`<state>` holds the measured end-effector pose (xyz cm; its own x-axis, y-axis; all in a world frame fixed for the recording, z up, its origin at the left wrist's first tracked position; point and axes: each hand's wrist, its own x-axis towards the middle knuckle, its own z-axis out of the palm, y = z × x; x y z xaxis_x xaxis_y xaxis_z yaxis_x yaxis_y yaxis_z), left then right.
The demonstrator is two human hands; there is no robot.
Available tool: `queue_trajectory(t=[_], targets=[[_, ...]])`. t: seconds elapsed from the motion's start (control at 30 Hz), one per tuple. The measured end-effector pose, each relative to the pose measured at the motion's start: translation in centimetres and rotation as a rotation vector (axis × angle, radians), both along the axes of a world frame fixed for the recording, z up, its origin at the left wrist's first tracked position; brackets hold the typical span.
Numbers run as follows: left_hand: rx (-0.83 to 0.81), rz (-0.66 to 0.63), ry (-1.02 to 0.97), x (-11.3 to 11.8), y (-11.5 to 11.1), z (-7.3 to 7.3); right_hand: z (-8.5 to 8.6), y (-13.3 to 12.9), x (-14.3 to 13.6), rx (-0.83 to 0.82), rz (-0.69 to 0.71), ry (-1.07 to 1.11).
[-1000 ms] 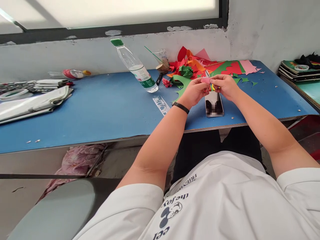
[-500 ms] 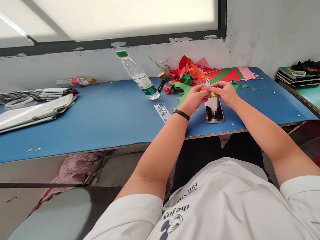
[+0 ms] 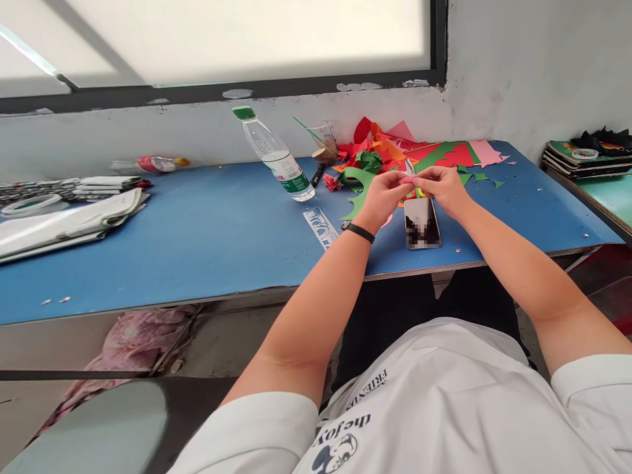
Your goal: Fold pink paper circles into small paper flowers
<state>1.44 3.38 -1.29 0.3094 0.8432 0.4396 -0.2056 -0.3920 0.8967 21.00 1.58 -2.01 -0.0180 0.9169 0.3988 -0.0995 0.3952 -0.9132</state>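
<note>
The pink paper (image 3: pixel 407 179) is pinched between left fingers (image 3: pixel 394 178) and right fingers (image 3: pixel 430 173).

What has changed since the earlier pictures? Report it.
The pink paper, which showed a broad face a second ago, now shows only as a narrow strip between the left hand and the right hand. Neither has let go. The whole scene sits lower in the picture, apparently from camera movement. The bottle and phone have stayed put.

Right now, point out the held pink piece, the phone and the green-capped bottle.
Pink piece (image 3: pixel 407 179), head view: middle, between fingertips.
Phone (image 3: pixel 422 222), head view: screen.
Green-capped bottle (image 3: pixel 283 170), head view: label.
</note>
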Motion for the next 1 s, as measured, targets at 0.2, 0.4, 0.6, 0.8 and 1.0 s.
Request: queue_trajectory(t=[0.2,0.4,0.6,0.8,1.0], targets=[[0.031,0.022,0.073,0.1,-0.1,0.2,0.0,-0.4,-0.1,0.006,0.043,0.029],[0.079,0.05,0.139,0.1,-0.4,0.7,0.1,-0.8,-0.2,0.018,0.039,0.038],[0.097,0.11,0.177,0.1,-0.5,0.6,0.2,-1.0,-0.3,-0.006,0.04,0.035],[0.112,0.107,0.19,0.0,-0.5,0.8,0.6,-1.4,0.0,0.005,0.035,-0.029],[0.102,0.111,0.178,-0.2,-0.9,0.9,1.3,-2.1,-0.1,-0.004,0.009,-0.061]])
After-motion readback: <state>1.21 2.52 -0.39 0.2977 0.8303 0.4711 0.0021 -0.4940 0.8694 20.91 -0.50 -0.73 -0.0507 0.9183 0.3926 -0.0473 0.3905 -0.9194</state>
